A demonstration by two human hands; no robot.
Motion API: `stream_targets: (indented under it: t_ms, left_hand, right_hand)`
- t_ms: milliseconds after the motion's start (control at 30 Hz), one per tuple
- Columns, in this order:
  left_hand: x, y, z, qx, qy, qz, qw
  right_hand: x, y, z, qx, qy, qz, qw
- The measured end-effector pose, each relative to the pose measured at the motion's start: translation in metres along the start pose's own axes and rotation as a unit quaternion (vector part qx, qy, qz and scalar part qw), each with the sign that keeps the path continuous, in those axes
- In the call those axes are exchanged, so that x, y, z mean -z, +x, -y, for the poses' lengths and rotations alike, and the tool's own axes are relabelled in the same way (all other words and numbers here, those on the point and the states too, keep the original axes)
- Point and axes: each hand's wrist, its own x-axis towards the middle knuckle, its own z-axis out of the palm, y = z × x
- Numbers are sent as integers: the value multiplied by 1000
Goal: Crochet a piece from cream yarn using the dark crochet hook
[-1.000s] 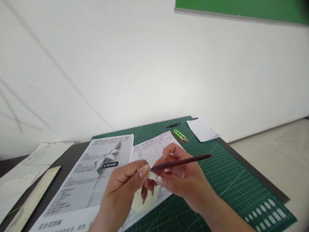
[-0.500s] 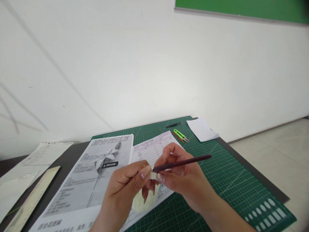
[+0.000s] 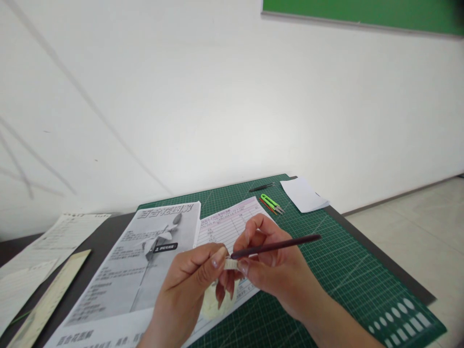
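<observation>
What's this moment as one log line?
left hand: pinching pale strip | right hand: holding dark tool, touching strip | nearby: pale ball

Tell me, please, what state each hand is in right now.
Left hand: closed, pinching the small off-white piece.
Right hand: closed, holding the slim dark tool.

From here I see a bare stretch of cutting mat point(image 3: 337, 261) beyond the right hand point(image 3: 281, 271), room enough to pass, though the dark-handled tool point(image 3: 277, 245) juts over it. Farther back, green snips point(image 3: 272, 205) and white paper point(image 3: 303, 194) obstruct, then the wall point(image 3: 217, 96). A pale yellow bundle point(image 3: 213, 309) sits below the fingers point(image 3: 220, 293).
</observation>
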Motion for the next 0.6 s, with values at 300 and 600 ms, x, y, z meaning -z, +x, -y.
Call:
stream_targets:
  t_ms: [300, 600]
  left_hand:
    - [3, 0, 3, -8, 32, -3, 999]
    - [3, 2, 3, -16, 40, 1, 999]
  right_hand:
    - [3, 1, 0, -11, -26, -9, 1000]
    - [5, 0, 0, -12, -24, 7, 1000]
